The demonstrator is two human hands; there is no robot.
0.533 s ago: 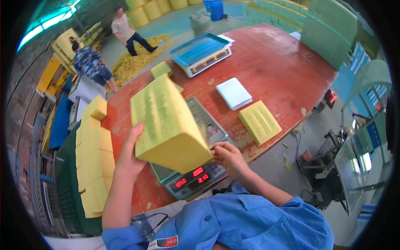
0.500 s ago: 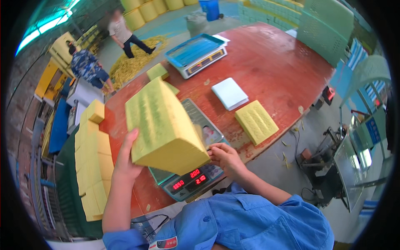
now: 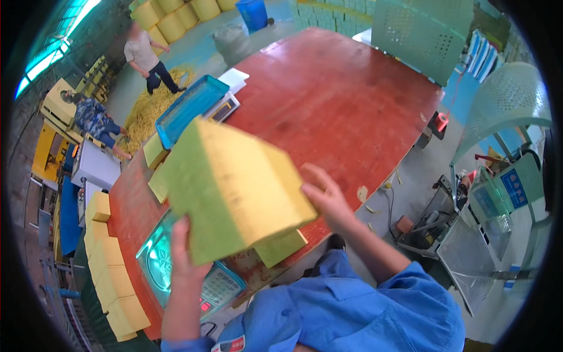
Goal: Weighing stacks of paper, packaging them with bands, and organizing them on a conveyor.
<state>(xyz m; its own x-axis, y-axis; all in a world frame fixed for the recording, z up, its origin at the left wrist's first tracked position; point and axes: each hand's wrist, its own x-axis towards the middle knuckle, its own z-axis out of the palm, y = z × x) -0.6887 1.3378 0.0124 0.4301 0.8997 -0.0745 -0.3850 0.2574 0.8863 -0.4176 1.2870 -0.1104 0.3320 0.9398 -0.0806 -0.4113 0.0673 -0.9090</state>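
A large yellow block point(image 3: 258, 182) with a green-tinted side is held up, tilted, over the table's front part. My left hand point(image 3: 189, 252) grips it at the lower left, partly hidden behind the green-tinted side. At its right end, my right hand point(image 3: 328, 196) has its fingers against the edge. Below, the digital scale point(image 3: 223, 287) shows its keypad and part of its shiny teal-lit platform; the block covers the rest. A second yellow block point(image 3: 281, 246) lies mostly hidden underneath, by the table's front edge.
Yellow blocks point(image 3: 111, 264) line the red table's point(image 3: 328, 100) left side. A second scale with a blue tray point(image 3: 190, 111) stands at the far left. Green chairs point(image 3: 504, 111) and a metal machine point(image 3: 434, 217) are to the right. Two people stand beyond, near yellow scraps point(image 3: 146, 111).
The large block has been turned, bringing its green-tinted side to the left. My right hand has moved up along its right end. The view has shifted, and the white pad is now hidden.
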